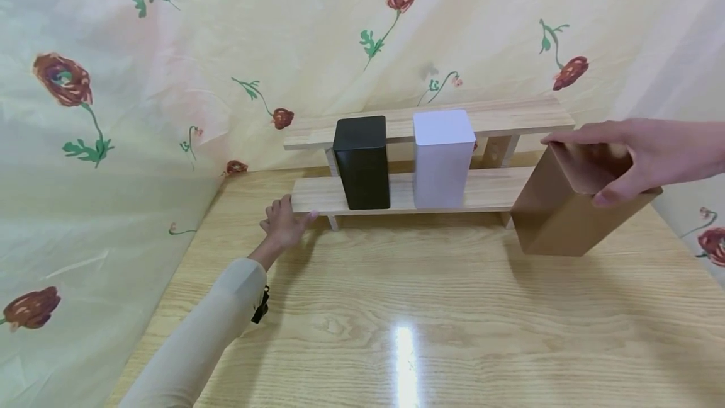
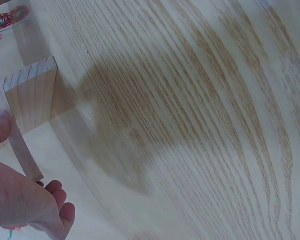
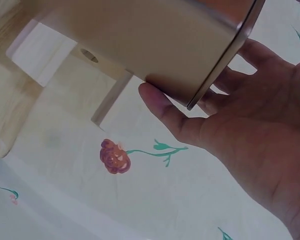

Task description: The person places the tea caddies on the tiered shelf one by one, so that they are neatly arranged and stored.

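Observation:
At the left end of a small two-tier wooden rack (image 1: 489,186), my left hand (image 1: 283,222) grips the lower board, its thumb on the front edge. The left wrist view shows that hand (image 2: 27,200) with fingers bent around the board's end (image 2: 25,155). My right hand (image 1: 640,153) holds a tall gold-brown box (image 1: 557,206) by its upper end, thumb on the near side. The box leans at the rack's right end; whether its base touches the table cannot be told. A black box (image 1: 365,169) and a white box (image 1: 442,169) stand upright on the lower board.
The rack stands on a wood-grain table (image 1: 351,307) near its back edge. Behind it and along the left hangs a pale flowered cloth (image 1: 317,30). A small black object (image 1: 260,307) hangs by the left sleeve (image 1: 209,332).

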Tool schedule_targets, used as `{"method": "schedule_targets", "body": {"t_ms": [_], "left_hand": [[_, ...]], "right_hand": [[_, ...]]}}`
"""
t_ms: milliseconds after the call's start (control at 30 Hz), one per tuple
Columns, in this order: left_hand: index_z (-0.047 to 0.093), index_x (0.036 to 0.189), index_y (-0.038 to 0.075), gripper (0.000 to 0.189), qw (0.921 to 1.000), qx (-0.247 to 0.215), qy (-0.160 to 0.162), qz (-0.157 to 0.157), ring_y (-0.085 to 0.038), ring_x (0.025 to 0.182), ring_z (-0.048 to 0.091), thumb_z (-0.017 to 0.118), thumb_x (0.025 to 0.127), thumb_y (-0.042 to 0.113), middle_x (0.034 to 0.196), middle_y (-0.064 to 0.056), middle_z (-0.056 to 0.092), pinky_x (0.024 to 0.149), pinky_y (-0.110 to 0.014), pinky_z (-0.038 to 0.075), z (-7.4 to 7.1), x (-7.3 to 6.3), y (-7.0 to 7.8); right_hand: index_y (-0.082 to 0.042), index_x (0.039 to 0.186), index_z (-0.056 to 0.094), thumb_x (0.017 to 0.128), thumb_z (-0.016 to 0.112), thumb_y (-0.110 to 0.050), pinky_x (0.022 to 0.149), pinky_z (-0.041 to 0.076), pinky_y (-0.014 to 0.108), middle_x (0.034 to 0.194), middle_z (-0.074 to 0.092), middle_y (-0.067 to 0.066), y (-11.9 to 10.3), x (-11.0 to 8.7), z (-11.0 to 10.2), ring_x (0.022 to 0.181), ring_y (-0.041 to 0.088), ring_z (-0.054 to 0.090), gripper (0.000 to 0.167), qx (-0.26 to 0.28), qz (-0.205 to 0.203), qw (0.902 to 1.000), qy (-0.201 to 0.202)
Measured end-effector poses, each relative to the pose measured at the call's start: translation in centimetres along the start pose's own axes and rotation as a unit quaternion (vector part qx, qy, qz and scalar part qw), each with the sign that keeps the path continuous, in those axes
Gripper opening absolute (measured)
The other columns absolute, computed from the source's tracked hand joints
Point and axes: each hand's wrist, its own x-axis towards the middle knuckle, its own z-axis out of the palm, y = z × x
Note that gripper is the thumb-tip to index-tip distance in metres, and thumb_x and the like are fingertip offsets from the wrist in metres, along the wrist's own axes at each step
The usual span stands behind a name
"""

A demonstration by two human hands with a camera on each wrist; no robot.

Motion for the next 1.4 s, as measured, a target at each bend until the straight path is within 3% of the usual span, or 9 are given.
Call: {"method": "schedule_targets", "body": {"t_ms": [233, 367, 600, 867, 1067, 1133, 1167, 1267, 1400], "left_hand": [[0.021, 0.149, -0.001, 0.084, 1.0, 0.007, 0.003, 0.004, -0.041, 0.132, 0.022, 0.06, 0.092, 0.048, 0.142, -0.026, 0.032, 0.098, -0.062, 0.017, 0.0, 0.1, -0.2], [0.021, 0.149, -0.001, 0.084, 1.0, 0.008, 0.004, 0.001, -0.042, 0.132, 0.022, 0.06, 0.092, 0.047, 0.142, -0.027, 0.032, 0.099, -0.062, 0.017, -0.1, 0.0, -0.2], [0.021, 0.149, -0.002, 0.084, 1.0, 0.008, 0.001, 0.001, -0.043, 0.132, 0.021, 0.061, 0.092, 0.046, 0.143, -0.027, 0.031, 0.099, -0.063, 0.016, -0.2, -0.2, -0.3], [0.021, 0.148, -0.001, 0.084, 1.0, 0.003, 0.0, 0.005, -0.042, 0.13, 0.022, 0.061, 0.092, 0.047, 0.141, -0.026, 0.033, 0.099, -0.063, 0.016, -0.2, -0.2, -0.3], [0.023, 0.148, -0.001, 0.083, 1.0, 0.001, 0.002, 0.007, -0.041, 0.129, 0.023, 0.061, 0.092, 0.046, 0.14, -0.026, 0.034, 0.098, -0.062, 0.016, -0.2, -0.2, -0.3], [0.022, 0.148, -0.001, 0.083, 1.0, 0.001, 0.002, 0.009, -0.042, 0.13, 0.022, 0.061, 0.092, 0.046, 0.142, -0.026, 0.032, 0.098, -0.063, 0.016, -0.2, -0.2, -0.3], [0.021, 0.148, -0.001, 0.084, 1.0, 0.0, 0.003, 0.009, -0.042, 0.131, 0.022, 0.061, 0.092, 0.046, 0.142, -0.027, 0.032, 0.099, -0.063, 0.015, -0.2, -0.2, -0.3], [0.021, 0.148, -0.002, 0.084, 0.9999, 0.001, 0.003, 0.01, -0.043, 0.131, 0.022, 0.061, 0.092, 0.046, 0.142, -0.027, 0.032, 0.099, -0.064, 0.015, -0.1, -0.1, -0.3], [0.022, 0.148, -0.001, 0.084, 0.9999, 0.002, 0.003, 0.009, -0.042, 0.131, 0.022, 0.061, 0.091, 0.046, 0.142, -0.026, 0.032, 0.099, -0.063, 0.016, -0.1, 0.0, -0.1]], "right_hand": [[-0.028, 0.153, 0.025, 0.078, 0.079, -0.012, 0.052, 0.044, 0.027, 0.128, 0.037, -0.013, -0.5, 1.5, -1.7, 0.084, 0.005, 0.049, 0.094, 0.017, 0.007, 0.9997, -0.018], [-0.029, 0.153, 0.026, 0.078, 0.079, -0.014, 0.057, 0.043, 0.026, 0.129, 0.039, -0.014, -0.6, 2.7, -2.4, 0.086, 0.005, 0.047, 0.093, 0.006, -0.003, 0.9998, -0.016], [-0.025, 0.153, 0.023, 0.082, 0.075, -0.013, 0.055, 0.043, 0.027, 0.112, 0.054, 0.014, -0.5, 4.8, -3.2, 0.062, 0.012, 0.052, 0.089, 0.033, -0.003, 0.9979, -0.056], [-0.017, 0.154, 0.023, 0.08, 0.077, -0.023, 0.07, 0.038, 0.027, 0.122, 0.046, 0.013, -0.9, 7.5, -3.7, 0.09, 0.014, 0.043, 0.091, 0.017, 0.052, 0.9956, -0.076], [-0.02, 0.155, 0.02, 0.081, 0.077, -0.027, 0.076, 0.035, 0.027, 0.093, 0.052, 0.008, -1.0, 9.2, -4.1, 0.087, 0.016, 0.044, 0.094, 0.023, 0.088, 0.9899, -0.109], [-0.02, 0.155, 0.02, 0.081, 0.077, -0.026, 0.078, 0.034, 0.027, 0.104, 0.052, 0.008, -0.8, 9.5, -4.2, 0.094, 0.015, 0.041, 0.093, 0.032, 0.09, 0.9887, -0.115], [-0.02, 0.155, 0.02, 0.081, 0.077, -0.025, 0.078, 0.034, 0.027, 0.094, 0.054, 0.006, -0.7, 9.6, -4.3, 0.09, 0.016, 0.043, 0.093, 0.034, 0.091, 0.9884, -0.117], [-0.02, 0.155, 0.021, 0.081, 0.077, -0.025, 0.079, 0.033, 0.027, 0.075, 0.049, 0.003, -0.3, 9.9, -4.4, 0.085, 0.017, 0.046, 0.093, 0.034, 0.094, 0.988, -0.118], [-0.023, 0.154, 0.022, 0.081, 0.076, -0.023, 0.083, 0.031, 0.032, 0.069, 0.042, 0.003, 0.2, 10.1, -4.3, 0.089, 0.02, 0.045, 0.092, 0.036, 0.107, 0.9864, -0.119]]}}
